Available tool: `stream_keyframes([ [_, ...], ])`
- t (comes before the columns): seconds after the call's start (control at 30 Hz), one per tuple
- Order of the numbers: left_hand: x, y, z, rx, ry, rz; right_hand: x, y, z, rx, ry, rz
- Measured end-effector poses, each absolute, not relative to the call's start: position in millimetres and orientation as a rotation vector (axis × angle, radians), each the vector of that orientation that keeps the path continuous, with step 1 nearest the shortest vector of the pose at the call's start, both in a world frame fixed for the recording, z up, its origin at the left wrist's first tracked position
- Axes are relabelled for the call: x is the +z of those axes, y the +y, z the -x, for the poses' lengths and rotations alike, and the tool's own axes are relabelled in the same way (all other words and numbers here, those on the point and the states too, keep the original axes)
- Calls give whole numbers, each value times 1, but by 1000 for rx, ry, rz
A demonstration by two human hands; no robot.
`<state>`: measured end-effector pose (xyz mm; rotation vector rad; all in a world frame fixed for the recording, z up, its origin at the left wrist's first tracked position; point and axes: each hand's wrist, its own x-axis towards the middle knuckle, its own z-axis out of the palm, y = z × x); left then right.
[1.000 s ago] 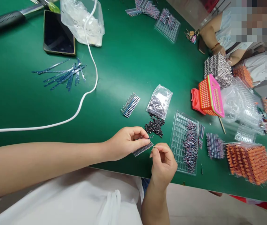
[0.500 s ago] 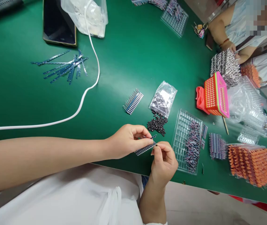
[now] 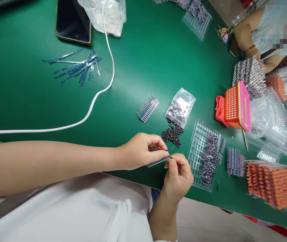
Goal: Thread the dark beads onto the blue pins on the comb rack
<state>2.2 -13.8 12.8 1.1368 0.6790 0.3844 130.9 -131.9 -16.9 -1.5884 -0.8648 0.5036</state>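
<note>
Over the green table (image 3: 138,67), the right hand (image 3: 180,178), thumb and finger pinched on what looks like a tiny dark bead (image 3: 171,157), has just reached the component strip (image 3: 157,163) gripped between closed fingers of the left hand (image 3: 137,153), so the pieces now seem to meet.

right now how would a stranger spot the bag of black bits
On the green table, look beyond the right hand, between a pinned strip and a gridded tray. Unlike them, the clear bag is crinkled, with black bits heaped at its near end.
</note>
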Motion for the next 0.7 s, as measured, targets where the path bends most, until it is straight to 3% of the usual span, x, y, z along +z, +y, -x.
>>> stream_keyframes([
  [0.7,11,-12,-2,380,662,-1126,-16,-130,-137,717,-797,1496],
])
